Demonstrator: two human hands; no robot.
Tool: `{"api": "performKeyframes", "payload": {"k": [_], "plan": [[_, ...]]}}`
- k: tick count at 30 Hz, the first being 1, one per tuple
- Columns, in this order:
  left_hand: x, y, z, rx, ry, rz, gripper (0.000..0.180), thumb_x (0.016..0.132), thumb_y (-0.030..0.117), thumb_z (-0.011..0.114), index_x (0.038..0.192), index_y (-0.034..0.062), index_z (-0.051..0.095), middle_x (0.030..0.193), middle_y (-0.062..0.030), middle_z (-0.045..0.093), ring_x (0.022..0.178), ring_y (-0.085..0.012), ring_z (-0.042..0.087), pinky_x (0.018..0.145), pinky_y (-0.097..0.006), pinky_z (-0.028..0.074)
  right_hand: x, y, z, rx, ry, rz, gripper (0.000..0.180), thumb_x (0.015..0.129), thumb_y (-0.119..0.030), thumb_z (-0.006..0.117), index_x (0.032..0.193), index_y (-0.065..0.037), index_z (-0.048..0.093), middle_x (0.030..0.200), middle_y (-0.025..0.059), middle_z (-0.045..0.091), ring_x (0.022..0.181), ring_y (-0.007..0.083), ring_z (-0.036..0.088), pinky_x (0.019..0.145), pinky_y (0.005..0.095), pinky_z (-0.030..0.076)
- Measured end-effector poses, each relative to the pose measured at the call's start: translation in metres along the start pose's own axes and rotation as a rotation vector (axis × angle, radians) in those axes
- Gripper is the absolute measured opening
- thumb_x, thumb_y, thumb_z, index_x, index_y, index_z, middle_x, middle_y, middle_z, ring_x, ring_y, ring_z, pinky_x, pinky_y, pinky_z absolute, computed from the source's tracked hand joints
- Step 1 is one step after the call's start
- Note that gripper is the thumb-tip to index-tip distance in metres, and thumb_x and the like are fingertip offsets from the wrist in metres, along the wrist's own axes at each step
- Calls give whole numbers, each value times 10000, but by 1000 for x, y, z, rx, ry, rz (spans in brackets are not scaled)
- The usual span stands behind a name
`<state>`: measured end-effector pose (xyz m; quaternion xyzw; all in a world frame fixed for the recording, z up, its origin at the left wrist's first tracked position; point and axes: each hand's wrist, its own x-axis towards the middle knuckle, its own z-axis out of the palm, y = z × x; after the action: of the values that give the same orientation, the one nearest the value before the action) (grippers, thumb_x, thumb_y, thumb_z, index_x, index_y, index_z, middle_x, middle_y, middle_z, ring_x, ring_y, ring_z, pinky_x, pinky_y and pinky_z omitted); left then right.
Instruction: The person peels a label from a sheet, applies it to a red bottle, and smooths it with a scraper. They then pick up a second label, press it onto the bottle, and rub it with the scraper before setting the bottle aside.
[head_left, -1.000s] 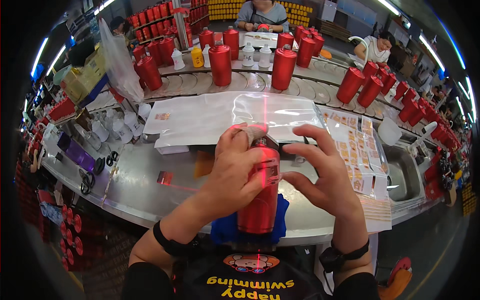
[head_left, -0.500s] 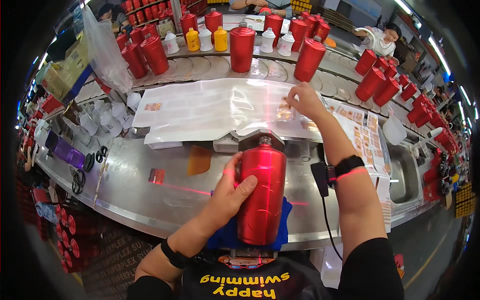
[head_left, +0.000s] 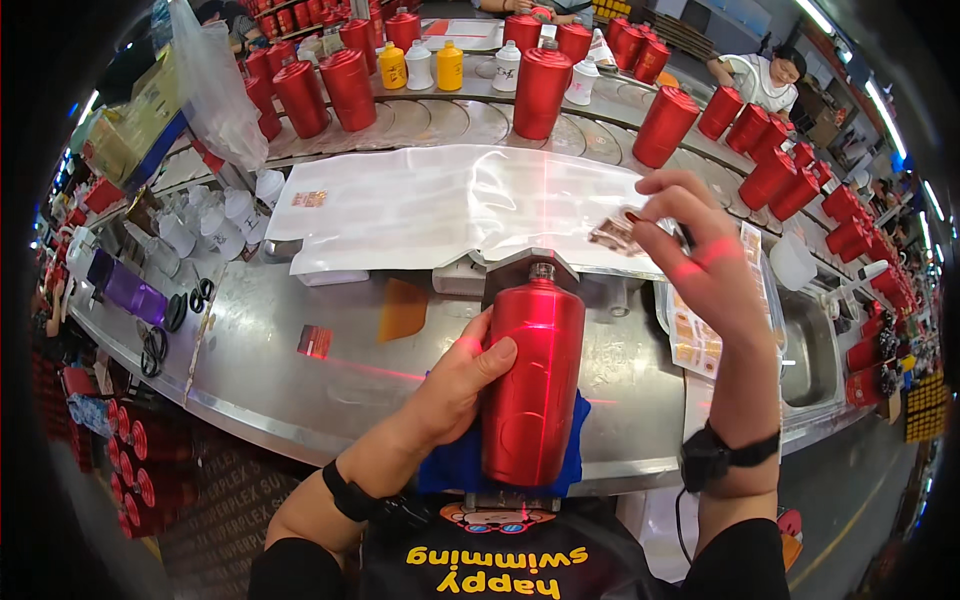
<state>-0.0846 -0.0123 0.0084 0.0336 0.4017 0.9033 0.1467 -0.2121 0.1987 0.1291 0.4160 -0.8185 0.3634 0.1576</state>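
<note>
1. Holding steady on my remote feed, the left hand [head_left: 455, 390] grasps the red bottle [head_left: 535, 390] from its left side, thumb on the front and fingers wrapped behind.
2. I have that bottle at the near edge of the counter [head_left: 270, 335], neck pointing away from the body, base end against a blue cloth [head_left: 443, 468].
3. My right hand [head_left: 705, 250] seems to pinch a printed decal [head_left: 613, 237] by its edge, between thumb and index finger, over the right part of a white sheet [head_left: 400, 225]. I cannot tell whether the decal is wholly clear of the sheet.
4. Done, as I judge it: the bottle is in position and a decal is picked out. The two are well apart.
5. Left, by my reading: bringing this decal to the bottle, then setting and smoothing it. I make out no print on the face toward me, though red glare crosses it, and its far side is hidden.
6. For further work, I count another small decal [head_left: 308, 199] at the sheet's left end, more printed sheets [head_left: 697, 345] at right, and many red bottles [head_left: 543, 95] standing beyond.
</note>
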Motion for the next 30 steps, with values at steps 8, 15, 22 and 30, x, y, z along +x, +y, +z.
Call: {"api": "performKeyframes", "payload": {"k": [8, 15, 22, 30], "plan": [[-7, -5, 11, -75, 66, 79, 673, 970, 281, 555, 1467, 20, 183, 1362, -136, 447, 1242, -209, 481, 1034, -361, 417, -29, -45, 17, 289, -251, 64, 113, 834, -70, 676, 868, -19, 581, 1028, 92, 572, 860, 173, 566, 764, 287, 451], [-18, -14, 12, 509, 110, 243, 914, 918, 335, 632, 1478, -50, 20, 1431, -188, 330, 1313, -224, 377, 1080, -363, 330, -52, -25, 61, 380, -154, 166, 152, 833, -87, 678, 901, 9, 582, 1030, 125, 564, 836, 222, 605, 752, 326, 492], [-19, -11, 14, 558, 92, 274, 957, 896, 320, 662, 1476, -63, 5, 1433, -192, 324, 1329, -235, 353, 1092, -357, 304, -51, -22, 71, 379, -112, 184, 151, 853, -126, 688, 886, -12, 595, 1053, 93, 568, 938, 186, 558, 798, 286, 446], [-18, -8, 14, 496, 97, 259, 929, 916, 285, 639, 1480, -62, -13, 1453, -184, 298, 1343, -228, 328, 1097, -347, 294, -47, -24, 73, 345, -96, 191, 137, 843, -109, 663, 882, -5, 583, 1029, 134, 571, 936, 269, 592, 790, 344, 488]]}}
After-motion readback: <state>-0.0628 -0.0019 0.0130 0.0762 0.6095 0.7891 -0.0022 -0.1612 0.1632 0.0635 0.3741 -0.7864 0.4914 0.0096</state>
